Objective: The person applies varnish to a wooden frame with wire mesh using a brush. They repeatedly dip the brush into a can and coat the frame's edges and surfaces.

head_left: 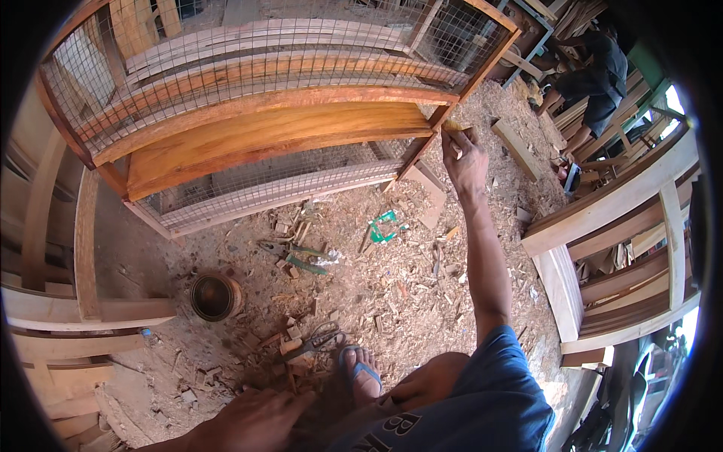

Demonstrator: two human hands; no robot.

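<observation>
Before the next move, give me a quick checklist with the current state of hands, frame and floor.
1. Right hand at the mesh-fronted wooden frame: ok, by its right edge, gripping a small yellowish thing.
2. That thing touching the wood: cannot tell.
3. Left hand free: cannot tell; low and shadowed, nothing visible in it.
4. Tin upright: ok, standing open on the floor.
5. Floor clear of tools: not ok; a green-handled tool lies among wood scraps.
6. Co-worker clear of the frame: ok, off to the right.
</observation>
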